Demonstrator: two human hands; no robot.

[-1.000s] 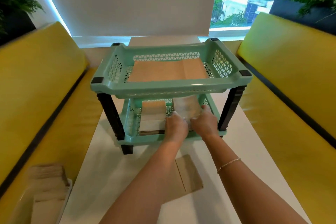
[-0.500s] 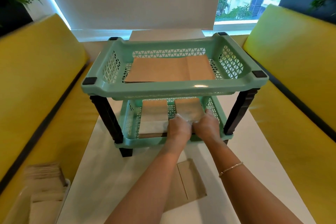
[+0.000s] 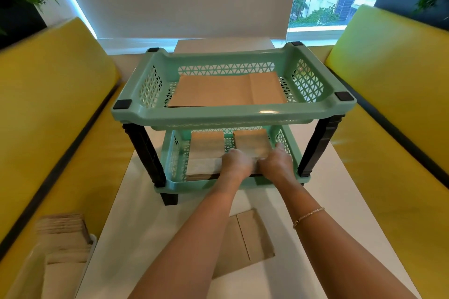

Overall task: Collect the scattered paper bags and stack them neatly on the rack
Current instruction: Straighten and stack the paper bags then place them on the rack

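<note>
A mint-green two-tier rack [image 3: 233, 118] with black legs stands on the white table. Flat brown paper bags [image 3: 228, 91] lie in its top tray. The lower tray holds a left stack of bags [image 3: 206, 150] and a right stack of bags [image 3: 251, 144]. My left hand [image 3: 237, 165] and my right hand [image 3: 275, 164] reach into the lower tray side by side, both pressed on the near end of the right stack, fingers curled over it. One more brown bag [image 3: 245, 238] lies flat on the table under my forearms.
Yellow benches run along both sides of the white table [image 3: 340, 201]. A white bin [image 3: 60, 257] at the lower left holds several more bags. Dark planters stand behind each bench, and a window is at the back.
The bag stack in my hands has slid deeper into the lower tray and now lies flat beside the left stack. My head has moved closer to the rack.
</note>
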